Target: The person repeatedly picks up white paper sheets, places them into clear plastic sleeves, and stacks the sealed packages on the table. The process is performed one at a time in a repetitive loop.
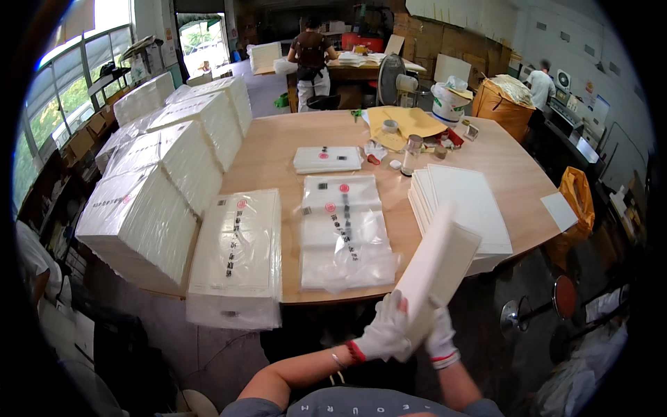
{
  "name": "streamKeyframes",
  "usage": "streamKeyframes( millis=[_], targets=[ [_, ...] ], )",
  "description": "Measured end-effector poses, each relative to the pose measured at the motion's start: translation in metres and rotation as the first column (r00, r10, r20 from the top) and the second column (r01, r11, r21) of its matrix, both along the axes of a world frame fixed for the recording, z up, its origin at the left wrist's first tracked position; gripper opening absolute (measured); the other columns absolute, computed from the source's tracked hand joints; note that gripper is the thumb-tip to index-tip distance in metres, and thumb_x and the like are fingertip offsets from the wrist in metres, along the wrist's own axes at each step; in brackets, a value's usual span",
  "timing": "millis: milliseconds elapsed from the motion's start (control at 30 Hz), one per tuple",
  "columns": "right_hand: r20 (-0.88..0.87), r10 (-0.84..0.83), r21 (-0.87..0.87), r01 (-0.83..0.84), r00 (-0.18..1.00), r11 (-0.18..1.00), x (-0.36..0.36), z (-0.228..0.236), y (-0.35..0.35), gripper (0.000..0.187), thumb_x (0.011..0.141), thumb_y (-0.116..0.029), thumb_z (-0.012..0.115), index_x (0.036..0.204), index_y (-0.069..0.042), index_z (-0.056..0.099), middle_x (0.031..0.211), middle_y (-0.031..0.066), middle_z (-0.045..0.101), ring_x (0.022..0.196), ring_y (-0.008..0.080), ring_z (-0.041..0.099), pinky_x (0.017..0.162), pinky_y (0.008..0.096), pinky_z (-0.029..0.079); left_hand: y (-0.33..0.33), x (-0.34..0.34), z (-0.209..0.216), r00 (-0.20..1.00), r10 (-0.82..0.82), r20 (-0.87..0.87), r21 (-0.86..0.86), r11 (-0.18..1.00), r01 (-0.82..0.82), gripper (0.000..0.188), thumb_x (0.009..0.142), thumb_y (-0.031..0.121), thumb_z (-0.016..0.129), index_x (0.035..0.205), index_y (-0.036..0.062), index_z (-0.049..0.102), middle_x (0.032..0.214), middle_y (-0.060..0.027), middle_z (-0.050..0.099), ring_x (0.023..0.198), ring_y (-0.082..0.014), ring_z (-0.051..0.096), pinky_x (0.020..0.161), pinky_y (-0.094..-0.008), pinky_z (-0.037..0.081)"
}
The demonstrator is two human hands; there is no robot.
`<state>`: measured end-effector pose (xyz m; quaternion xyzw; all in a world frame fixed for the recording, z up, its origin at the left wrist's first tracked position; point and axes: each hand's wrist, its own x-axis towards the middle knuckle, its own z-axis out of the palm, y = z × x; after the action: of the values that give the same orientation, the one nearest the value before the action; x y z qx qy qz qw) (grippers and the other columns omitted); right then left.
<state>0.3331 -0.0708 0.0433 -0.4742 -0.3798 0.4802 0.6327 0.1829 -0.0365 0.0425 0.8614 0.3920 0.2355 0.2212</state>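
My left hand (386, 326), in a white glove with a red cuff, grips the near left edge of a thick stack of white paper (445, 260). My right hand (442, 336), gloved alike, is closed on its right side; some of its fingers are hidden behind the stack. The stack is held tilted above the table's near edge and its far end is slightly blurred. Beyond it lies a larger pile of white paper (472, 208), its sheets fanned at the left. To the left, clear printed plastic bags (347, 243) lie flat on the table (271, 149).
Wrapped paper packs (167, 149) are piled along the left. One more wrapped pack (236, 243) overhangs the near edge. A folded bag stack (326, 159), brown paper (410, 125), a jar (411, 154) and a fan (392, 80) stand farther back. Two people work in the background.
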Motion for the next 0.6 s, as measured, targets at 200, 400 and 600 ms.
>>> streamKeyframes(
  millis=[200,400,600],
  targets=[
    [0.153,-0.154,0.102,0.14,0.976,0.985,-0.019,-0.002,0.009,0.038,0.088,-0.019,0.054,0.117,0.004,0.047,0.107,0.0127,0.058,0.094,0.0191,0.057,0.08,0.0314,0.048,0.018,-0.035,0.038,0.984,-0.111,0.141,0.172,0.981,0.086,0.055,0.065,0.026,0.067,0.107,-0.0054,0.051,0.129,-0.0322,0.034,0.115,-0.0505,0.035,0.093,-0.0584,0.031],
    [0.674,-0.322,0.275,0.178,0.665,0.945,0.018,0.033,-0.007,0.025,0.08,-0.013,0.063,0.098,0.003,0.058,0.091,0.0145,0.064,0.074,0.0235,0.064,0.065,0.0326,0.052,0.094,-0.068,0.007,0.99,0.134,0.042,-0.188,0.974,-0.124,0.027,0.081,0.012,0.058,0.105,0.001,0.054,0.096,-0.0124,0.058,0.082,-0.0196,0.057,0.068,-0.0321,0.047],
    [0.983,-0.077,0.107,-0.176,0.169,0.978,0.027,0.051,-0.022,0.023,0.072,-0.018,0.066,0.088,-0.003,0.062,0.099,0.0188,0.062,0.075,0.0327,0.063,0.063,0.0379,0.052,0.133,-0.073,-0.035,0.443,0.662,0.604,-0.77,0.341,0.539,0.031,0.09,0.016,0.053,0.12,0.0059,0.049,0.106,-0.0027,0.059,0.083,-0.0138,0.058,0.074,-0.025,0.049]
  ],
)
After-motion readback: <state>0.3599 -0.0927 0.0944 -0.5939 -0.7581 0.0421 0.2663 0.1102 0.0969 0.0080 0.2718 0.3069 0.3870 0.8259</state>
